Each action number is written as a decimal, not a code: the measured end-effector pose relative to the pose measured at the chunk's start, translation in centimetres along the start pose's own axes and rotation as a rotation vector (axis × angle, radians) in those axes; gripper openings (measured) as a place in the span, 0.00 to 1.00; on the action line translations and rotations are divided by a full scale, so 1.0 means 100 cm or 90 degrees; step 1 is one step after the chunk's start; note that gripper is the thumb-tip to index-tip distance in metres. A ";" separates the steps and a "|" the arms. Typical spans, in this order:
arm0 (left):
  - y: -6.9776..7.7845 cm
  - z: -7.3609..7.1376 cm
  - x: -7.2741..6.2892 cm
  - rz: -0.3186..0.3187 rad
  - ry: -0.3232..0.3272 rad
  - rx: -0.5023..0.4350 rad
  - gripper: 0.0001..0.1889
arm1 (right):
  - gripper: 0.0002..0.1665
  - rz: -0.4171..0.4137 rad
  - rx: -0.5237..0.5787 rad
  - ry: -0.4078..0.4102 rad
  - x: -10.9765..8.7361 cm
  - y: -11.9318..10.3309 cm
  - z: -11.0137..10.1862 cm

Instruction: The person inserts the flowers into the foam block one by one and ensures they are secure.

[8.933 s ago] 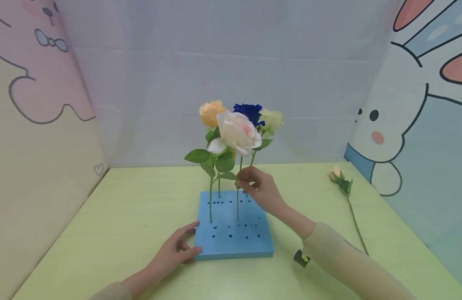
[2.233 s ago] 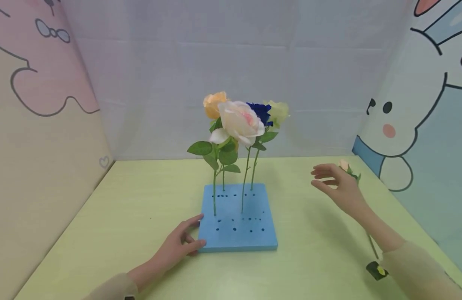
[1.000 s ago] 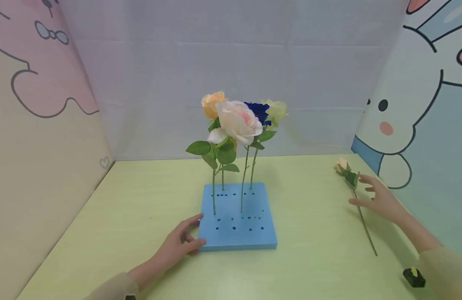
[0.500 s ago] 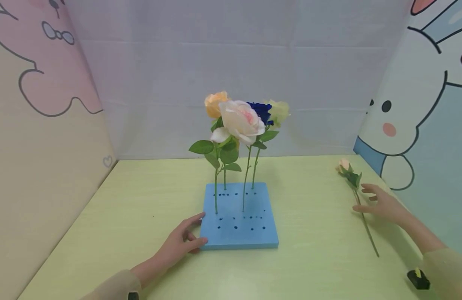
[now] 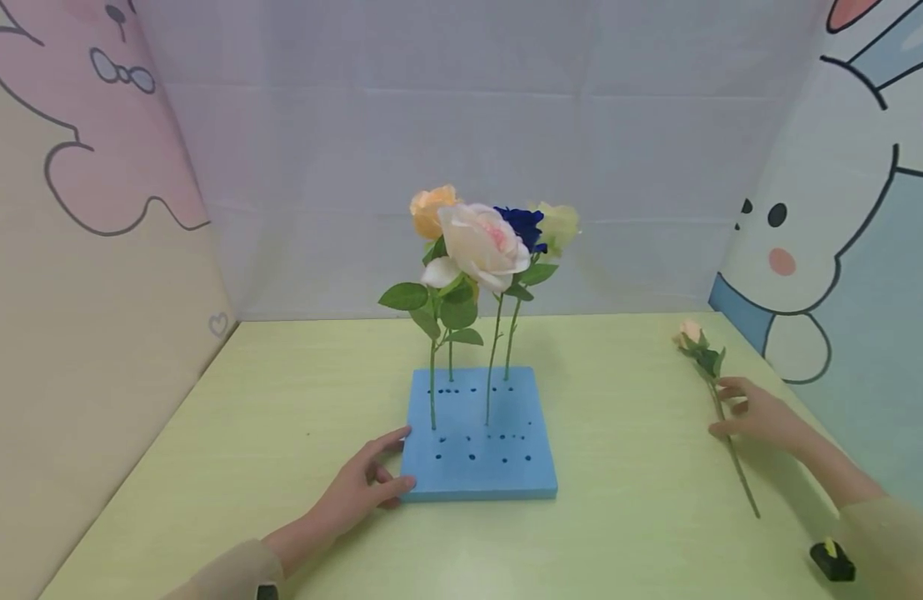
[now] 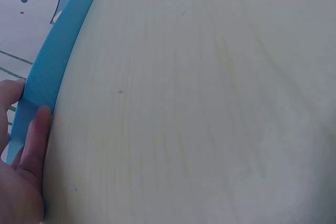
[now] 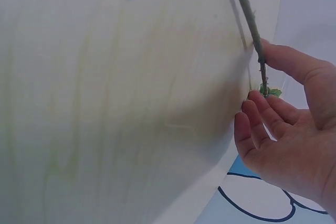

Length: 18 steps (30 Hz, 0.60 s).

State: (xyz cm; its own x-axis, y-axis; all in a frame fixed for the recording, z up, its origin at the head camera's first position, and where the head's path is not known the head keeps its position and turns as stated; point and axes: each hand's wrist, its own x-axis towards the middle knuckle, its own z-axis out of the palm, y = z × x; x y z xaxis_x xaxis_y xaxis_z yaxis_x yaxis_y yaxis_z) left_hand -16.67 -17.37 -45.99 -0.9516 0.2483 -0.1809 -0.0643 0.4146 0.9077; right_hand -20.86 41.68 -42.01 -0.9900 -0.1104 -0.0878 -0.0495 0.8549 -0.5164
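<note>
A blue board with rows of holes lies on the table. Four-sided and flat, it bears several upright artificial flowers: a large pale pink rose, an orange one, a dark blue one and a pale green one. My left hand rests at the board's left edge, thumb and fingers touching it. At the right, my right hand reaches around the stem of a lying peach rose. In the right wrist view the thumb is at the stem, fingers spread apart from it.
A small black device with a yellow mark is by the right sleeve. The pale yellow-green table is bounded by a hanging white cloth behind and panels with cartoon drawings at both sides.
My right hand let go of the pale pink rose's stem, which now stands in the board, moved right to the lying rose and lowered around its stem. The left hand stays at the board.
</note>
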 end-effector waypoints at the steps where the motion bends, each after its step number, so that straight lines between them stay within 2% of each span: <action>1: 0.000 0.000 0.000 0.001 0.000 0.001 0.40 | 0.52 -0.001 0.003 0.002 0.001 0.000 0.000; 12: 0.002 -0.001 -0.004 0.014 -0.002 -0.009 0.39 | 0.49 -0.017 0.042 -0.009 0.002 -0.011 0.004; 18: 0.003 0.000 -0.004 0.014 0.001 -0.012 0.39 | 0.50 0.003 0.031 -0.015 0.004 -0.014 0.002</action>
State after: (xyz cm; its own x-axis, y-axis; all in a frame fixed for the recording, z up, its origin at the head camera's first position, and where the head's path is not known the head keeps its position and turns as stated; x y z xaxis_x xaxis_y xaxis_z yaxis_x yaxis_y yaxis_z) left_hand -16.35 -17.37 -45.68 -0.9536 0.2554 -0.1595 -0.0487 0.3919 0.9187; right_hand -21.21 40.32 -41.47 -0.9868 -0.1183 -0.1106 -0.0371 0.8300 -0.5565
